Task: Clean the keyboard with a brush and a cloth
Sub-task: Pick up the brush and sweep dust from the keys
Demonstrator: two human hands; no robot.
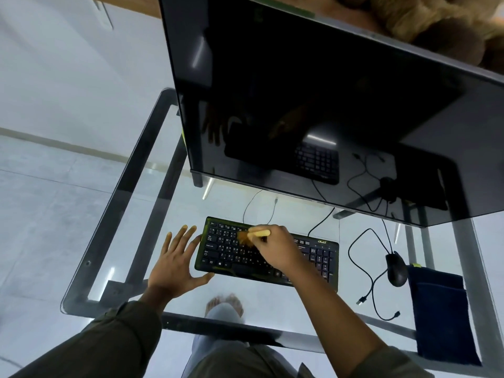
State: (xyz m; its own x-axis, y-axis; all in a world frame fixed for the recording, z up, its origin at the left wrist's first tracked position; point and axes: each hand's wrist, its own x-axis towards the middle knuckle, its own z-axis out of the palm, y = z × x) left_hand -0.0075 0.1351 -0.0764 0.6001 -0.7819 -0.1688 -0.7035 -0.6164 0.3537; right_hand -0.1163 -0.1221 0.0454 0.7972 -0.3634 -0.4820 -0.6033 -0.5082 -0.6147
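Head view: brushing stage, cloth stage not begun.
I log right hand [275, 245] clamped on brush [255, 236] over keyboard [266, 253] left-centre; left hand [177, 261] splayed, steadying left edge; cloth [441, 309] untouched, far right.

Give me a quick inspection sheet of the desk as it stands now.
Surface: glass table on a dark frame, floor visible through it.
Job's things: black keyboard flat near the front; brush, bristles on the upper-left keys; dark blue cloth lying at the right edge, unused.
Clutter: black mouse beside the cloth; dark monitor behind the keyboard.
Grippers: right hand has its grip on the brush; left hand open, fingers spread, at the keyboard's left end.
Cables: loose black cables looping between keyboard and mouse, plugs free.
Surroundings: pale tiled floor; a bare foot below the glass.
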